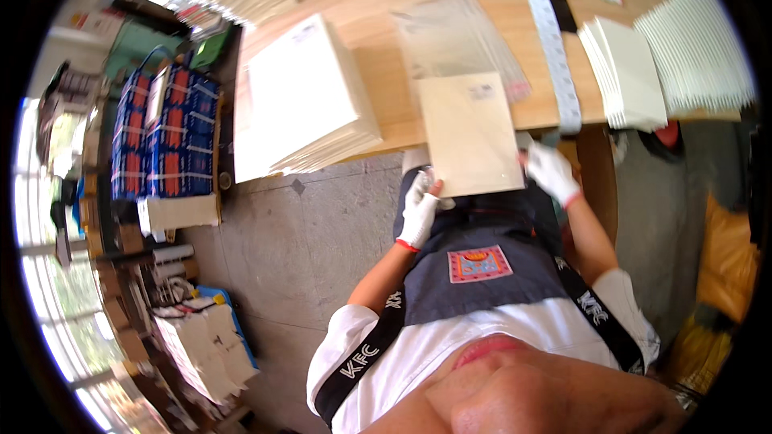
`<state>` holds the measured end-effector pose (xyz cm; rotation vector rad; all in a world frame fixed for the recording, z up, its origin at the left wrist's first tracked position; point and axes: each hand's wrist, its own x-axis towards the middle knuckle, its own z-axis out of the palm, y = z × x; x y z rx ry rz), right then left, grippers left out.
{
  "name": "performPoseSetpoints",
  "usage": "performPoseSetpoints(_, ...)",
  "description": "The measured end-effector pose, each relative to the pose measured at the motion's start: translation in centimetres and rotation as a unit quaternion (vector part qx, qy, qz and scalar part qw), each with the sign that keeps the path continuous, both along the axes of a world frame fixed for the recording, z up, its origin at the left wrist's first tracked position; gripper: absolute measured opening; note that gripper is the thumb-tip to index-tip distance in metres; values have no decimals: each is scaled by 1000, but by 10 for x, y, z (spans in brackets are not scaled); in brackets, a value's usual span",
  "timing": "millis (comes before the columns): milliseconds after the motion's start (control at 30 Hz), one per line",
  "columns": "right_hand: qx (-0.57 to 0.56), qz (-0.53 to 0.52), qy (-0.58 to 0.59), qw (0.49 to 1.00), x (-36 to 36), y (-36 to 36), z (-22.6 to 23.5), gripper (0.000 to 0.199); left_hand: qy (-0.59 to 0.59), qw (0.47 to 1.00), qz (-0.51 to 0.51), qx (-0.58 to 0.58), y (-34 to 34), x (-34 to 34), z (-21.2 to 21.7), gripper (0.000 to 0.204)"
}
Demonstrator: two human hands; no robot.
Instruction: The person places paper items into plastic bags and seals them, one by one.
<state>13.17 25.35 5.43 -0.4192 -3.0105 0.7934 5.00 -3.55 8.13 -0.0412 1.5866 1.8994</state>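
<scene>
Left hand (420, 210): white-gloved, fingers pinching the near left corner of the cream booklet (470, 135).
Right hand (551, 170): gloved, fingers closed on the booklet's near right corner.
Booklet: between both sets of fingers, its far end under the clear sleeves (460, 40) on the counter (378, 24).
Beyond the fingers: a paper stack (301, 100) to the left, folded white sheets (627, 72) to the right.
Risk: the unsupported near half may sag and buckle; uneven pulling could skew it or drag the slippery sleeves off the edge.

Left hand (420, 213), right hand (553, 172) gloved, fingers curled, gripping
</scene>
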Motion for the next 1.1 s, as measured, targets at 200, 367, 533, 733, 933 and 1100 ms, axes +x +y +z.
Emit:
performPoseSetpoints(200, -653, -99, 17, 751, -8, -52, -12, 24, 317, 934, -92, -133, -28, -21, 79, 24)
performPoseSetpoints(367, -535, 74, 111, 834, -132, -107, 98, 26, 409, 886, 173, -132, -96, -72, 126, 30)
performPoseSetpoints(533, -417, 153, 64, 894, -234, -167, 131, 41, 488, 784, 268, -276, -157, -150, 145, 29)
performPoseSetpoints(733, -391, 145, 61, 907, -233, -157, 106, 52, 230, 917, 326, 7, -166, -174, 71, 47)
performPoseSetpoints(933, -543, 72, 231, 804, -96, -76, 92, 19, 228, 885, 405, 34, -202, -121, -49, 42)
performPoseSetpoints(1100, -373, -370, 400, 751, 23, 82, 58, 17, 60, 917, 376, -117, -144, -12, -113, 41)
